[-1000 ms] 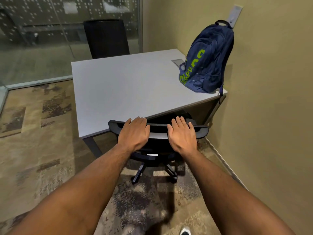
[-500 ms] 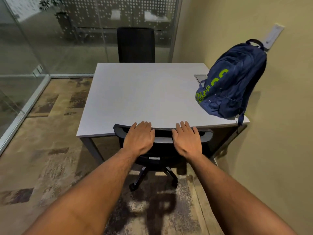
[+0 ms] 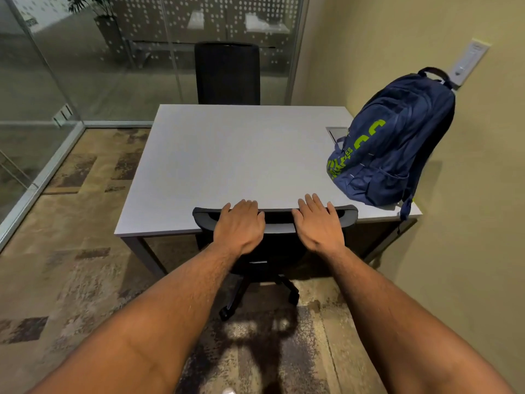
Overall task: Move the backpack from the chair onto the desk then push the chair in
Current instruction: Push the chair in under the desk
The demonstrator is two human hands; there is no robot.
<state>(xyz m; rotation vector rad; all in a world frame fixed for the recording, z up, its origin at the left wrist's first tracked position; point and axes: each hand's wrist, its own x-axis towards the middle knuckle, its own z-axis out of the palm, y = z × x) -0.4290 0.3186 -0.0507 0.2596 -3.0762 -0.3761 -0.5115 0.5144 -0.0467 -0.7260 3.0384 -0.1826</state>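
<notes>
A navy backpack (image 3: 392, 143) with lime lettering stands upright on the right end of the grey desk (image 3: 233, 160), leaning against the wall. The black office chair (image 3: 348, 216) is at the desk's near edge, its seat hidden under the top and its backrest top level with the edge. My left hand (image 3: 240, 226) and my right hand (image 3: 318, 223) both rest on the top of the backrest, fingers curled over it. The chair's wheeled base (image 3: 235, 297) shows below on the carpet.
A second black chair (image 3: 227, 72) stands at the desk's far side before a glass partition (image 3: 85, 66). The yellow wall (image 3: 468, 223) runs close along the right. Patterned carpet (image 3: 71, 251) lies open to the left. A grey cable hatch (image 3: 336, 133) sits by the backpack.
The chair has rolled forward under the desk with both hands on its backrest. My view has swung to face the desk squarely.
</notes>
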